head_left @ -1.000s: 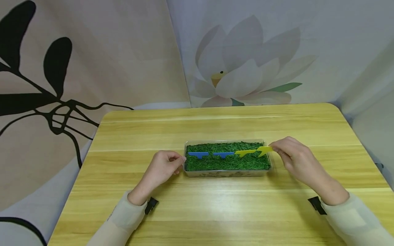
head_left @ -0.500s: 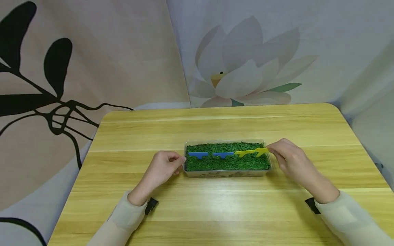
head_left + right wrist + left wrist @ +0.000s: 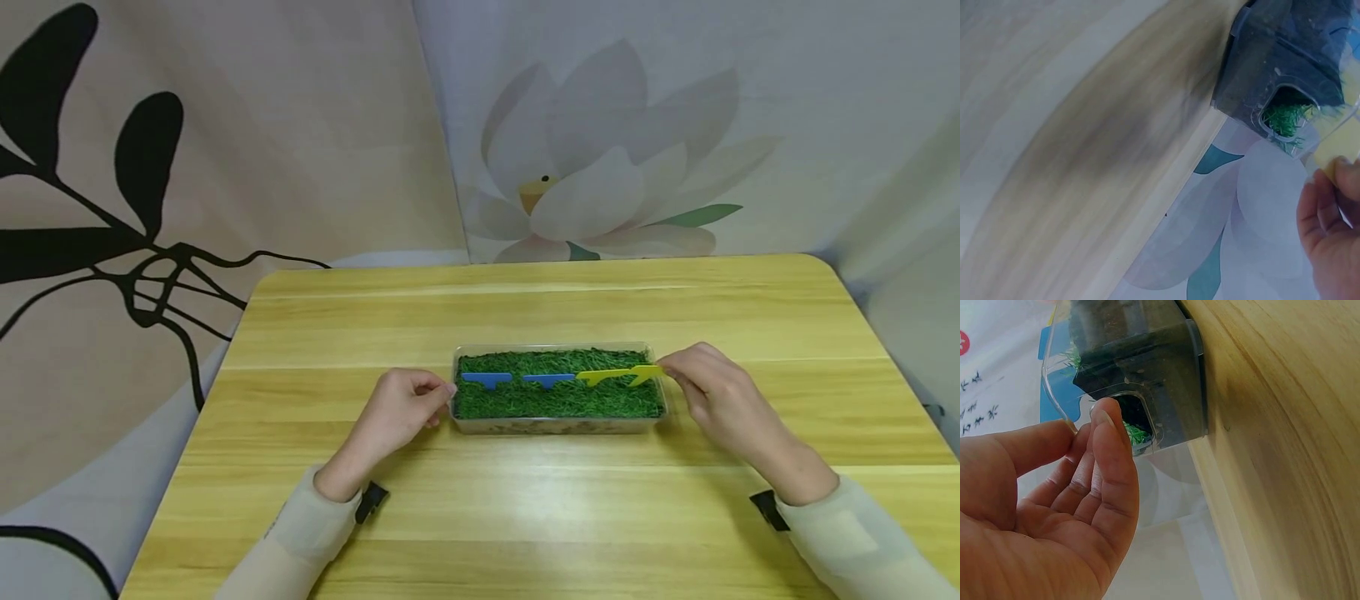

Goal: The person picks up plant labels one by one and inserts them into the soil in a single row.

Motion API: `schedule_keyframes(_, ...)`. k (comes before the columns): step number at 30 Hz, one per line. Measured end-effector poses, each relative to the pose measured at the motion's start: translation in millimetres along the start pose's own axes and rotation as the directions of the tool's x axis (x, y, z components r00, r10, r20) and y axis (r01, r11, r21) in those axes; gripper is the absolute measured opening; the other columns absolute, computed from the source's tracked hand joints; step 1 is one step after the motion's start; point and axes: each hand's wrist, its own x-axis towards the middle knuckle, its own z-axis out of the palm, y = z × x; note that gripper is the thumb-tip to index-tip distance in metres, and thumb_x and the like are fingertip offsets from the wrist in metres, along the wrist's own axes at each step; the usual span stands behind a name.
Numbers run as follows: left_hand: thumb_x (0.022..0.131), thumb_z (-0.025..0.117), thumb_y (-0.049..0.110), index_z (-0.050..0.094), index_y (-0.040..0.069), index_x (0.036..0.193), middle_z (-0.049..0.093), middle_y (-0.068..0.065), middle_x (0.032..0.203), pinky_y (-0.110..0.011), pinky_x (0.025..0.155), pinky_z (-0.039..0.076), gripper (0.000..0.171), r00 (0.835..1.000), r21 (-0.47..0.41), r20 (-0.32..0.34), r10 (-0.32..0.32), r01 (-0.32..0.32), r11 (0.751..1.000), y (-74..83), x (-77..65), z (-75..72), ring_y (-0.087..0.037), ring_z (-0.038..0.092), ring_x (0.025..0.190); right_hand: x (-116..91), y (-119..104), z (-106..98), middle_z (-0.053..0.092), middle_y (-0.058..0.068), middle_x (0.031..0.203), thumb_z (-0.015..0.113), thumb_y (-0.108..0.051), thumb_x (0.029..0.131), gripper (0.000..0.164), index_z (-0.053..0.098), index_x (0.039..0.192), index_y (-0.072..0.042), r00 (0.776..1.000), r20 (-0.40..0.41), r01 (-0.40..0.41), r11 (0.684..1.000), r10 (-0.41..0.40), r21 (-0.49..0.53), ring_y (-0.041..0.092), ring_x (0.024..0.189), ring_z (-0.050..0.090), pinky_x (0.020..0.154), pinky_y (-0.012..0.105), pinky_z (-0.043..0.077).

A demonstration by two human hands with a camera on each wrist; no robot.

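Observation:
A clear plastic box (image 3: 555, 427) filled with green artificial grass (image 3: 555, 405) sits on the wooden table. My left hand (image 3: 397, 408) pinches its left end at the rim; thumb and index finger meet there in the left wrist view. Two blue T-shaped plant labels, a left one (image 3: 486, 379) and a middle one (image 3: 548, 381), stand in the grass. A yellow plant label (image 3: 600, 376) follows in the same row. At the right end, my right hand (image 3: 723, 400) pinches a second yellow plant label (image 3: 1338, 140) by its outer end; its inner end overlaps its yellow neighbour.
The wooden table (image 3: 480, 517) has its back edge against a printed curtain (image 3: 337, 150). A rounded opening (image 3: 1285, 112) in the box's end wall shows grass behind it. Dark straps (image 3: 769, 510) sit at both wrists.
My right hand has brought the yellow label lower and more level over the box's right end, shifting left, then slightly back right. The left hand stays at the box.

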Motion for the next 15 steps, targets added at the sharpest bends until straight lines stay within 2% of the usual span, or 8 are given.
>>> schedule_keyframes(3,0.104,0.067,0.016,0.081,0.008,0.093,0.074,-0.011,0.079,-0.03,0.054,0.048,0.02,1.0,0.004,-0.004,-0.007,0.007,1.0,0.4,-0.3,-0.5,-0.024,0.068,0.064,0.8,-0.5,0.3,0.074,0.007,0.097,0.06,-0.004,0.106,0.014,0.074,0.107,0.0,1.0,0.002,0.014,1.0,-0.014,0.007,0.021,0.089,0.065,0.086,0.015,0.047)
schedule_keyframes(7,0.104,0.067,0.016,0.081,0.007,0.093,0.074,-0.012,0.079,-0.029,0.054,0.047,0.02,1.0,-0.001,0.0,-0.003,0.003,1.0,1.0,-0.8,-0.9,-0.024,0.068,0.064,2.9,-1.7,0.8,0.073,0.007,0.097,0.039,-0.029,0.115,0.047,0.074,0.106,0.0,0.999,-0.008,0.045,0.999,-0.045,0.002,0.021,0.089,0.064,0.087,0.015,0.046)
schedule_keyframes(15,0.104,0.067,0.016,0.081,0.007,0.092,0.074,-0.012,0.076,-0.028,0.053,0.046,0.021,1.0,0.0,0.001,0.009,-0.009,1.0,0.6,-0.8,-0.7,-0.026,0.067,0.064,4.5,-4.2,0.1,0.072,0.008,0.098,0.035,-0.03,0.116,0.051,0.074,0.106,0.001,0.998,0.009,0.056,0.998,-0.056,-0.01,0.022,0.091,0.064,0.087,0.018,0.045)
